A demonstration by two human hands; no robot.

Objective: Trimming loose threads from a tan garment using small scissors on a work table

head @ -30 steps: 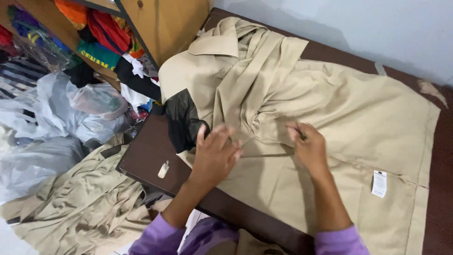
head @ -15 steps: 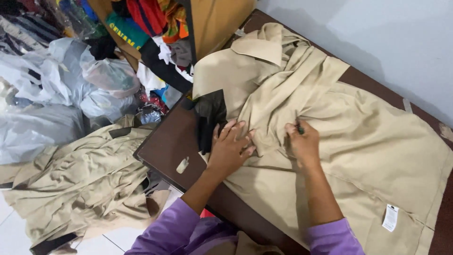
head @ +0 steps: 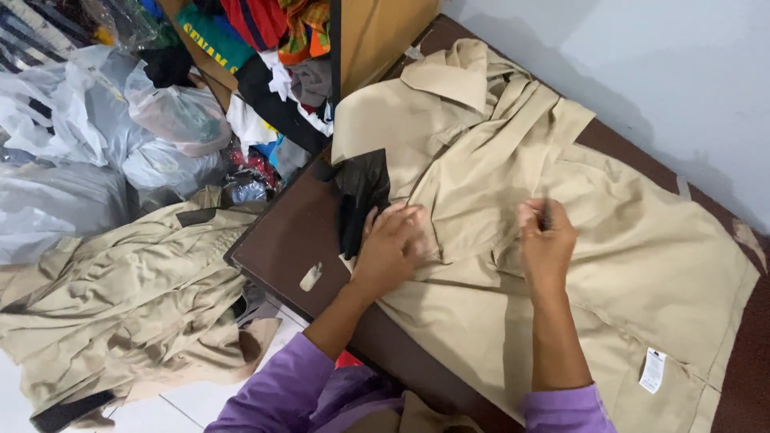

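A beige jacket (head: 609,240) lies spread over a dark brown table (head: 281,240), collar at the far end. My left hand (head: 393,247) presses flat on the jacket's front edge, fingers apart, right beside a black piece of cloth (head: 361,192). My right hand (head: 547,240) is closed over a fold near the jacket's middle and pinches a thin dark tool (head: 545,213) between its fingers. Both arms wear purple sleeves. A white label (head: 654,369) hangs at the jacket's near right hem.
A heap of beige garments (head: 120,297) lies on the floor at left. Behind it are grey plastic bags (head: 96,136). A wooden shelf (head: 377,40) stuffed with coloured clothes stands at the table's far corner. A pale wall (head: 658,64) runs along the right.
The view has swung and drawn closer to the table. Both hands stay at about the same spots on the jacket, with the right hand's fingers curled tighter over the fold.
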